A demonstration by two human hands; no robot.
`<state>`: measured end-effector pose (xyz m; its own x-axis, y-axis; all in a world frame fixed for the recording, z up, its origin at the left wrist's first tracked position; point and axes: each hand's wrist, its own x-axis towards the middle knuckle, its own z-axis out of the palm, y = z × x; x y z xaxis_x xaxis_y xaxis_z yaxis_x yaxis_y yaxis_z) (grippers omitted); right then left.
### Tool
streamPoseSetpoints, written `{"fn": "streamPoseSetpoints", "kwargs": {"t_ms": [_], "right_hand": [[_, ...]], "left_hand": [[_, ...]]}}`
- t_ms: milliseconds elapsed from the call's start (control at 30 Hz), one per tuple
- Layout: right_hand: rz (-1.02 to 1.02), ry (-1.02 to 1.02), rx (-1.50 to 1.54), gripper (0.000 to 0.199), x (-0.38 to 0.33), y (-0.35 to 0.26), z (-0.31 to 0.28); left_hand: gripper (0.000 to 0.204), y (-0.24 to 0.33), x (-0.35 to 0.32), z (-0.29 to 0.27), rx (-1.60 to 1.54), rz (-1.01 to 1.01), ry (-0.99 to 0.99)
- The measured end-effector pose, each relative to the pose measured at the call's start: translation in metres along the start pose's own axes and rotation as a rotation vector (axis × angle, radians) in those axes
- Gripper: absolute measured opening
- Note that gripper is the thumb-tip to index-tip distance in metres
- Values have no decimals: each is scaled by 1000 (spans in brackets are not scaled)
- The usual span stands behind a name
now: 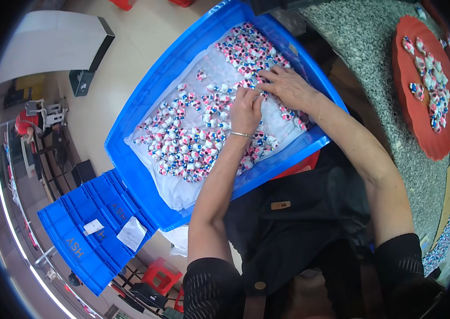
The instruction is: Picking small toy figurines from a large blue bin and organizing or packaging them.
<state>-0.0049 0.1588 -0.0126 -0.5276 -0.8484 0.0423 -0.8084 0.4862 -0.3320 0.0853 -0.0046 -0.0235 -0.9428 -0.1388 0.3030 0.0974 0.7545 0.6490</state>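
A large blue plastic crate [145, 80] lined with a white cloth [174, 196] lies in front of me. In it are many small figurines [182, 143] in white, pink and blue. My left hand [246, 110], with a thin bracelet at the wrist, is over the middle of the crate. Its fingers are pinched together, and whatever lies between them is hidden. Close beside it on the right, my right hand [289, 89] reaches in with its fingers apart, the tips among the figurines at the edge of the far pile.
To the right stands a speckled grey stone counter [363, 58]. A red scalloped tray [422, 127] on it holds more figurines. Stacked blue crates [86, 228] with paper slips stand at the lower left. Red stools [161, 275] are on the floor beyond them.
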Motion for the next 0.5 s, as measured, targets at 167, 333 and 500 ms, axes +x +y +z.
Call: {"fn": "streamPoseSetpoints", "kwargs": {"t_ms": [167,333,500], "right_hand": [[7,-5,1,39,2,-1,-2],[2,0,-14,42,2,-3,-3],[6,-2,-6,42,2,-4,-2]], "left_hand": [[11,-26,12,-63,34,-105,-93],[19,-27,16,-56,330,125,-306],[24,-22,21,-39,591,-3,-442]]}}
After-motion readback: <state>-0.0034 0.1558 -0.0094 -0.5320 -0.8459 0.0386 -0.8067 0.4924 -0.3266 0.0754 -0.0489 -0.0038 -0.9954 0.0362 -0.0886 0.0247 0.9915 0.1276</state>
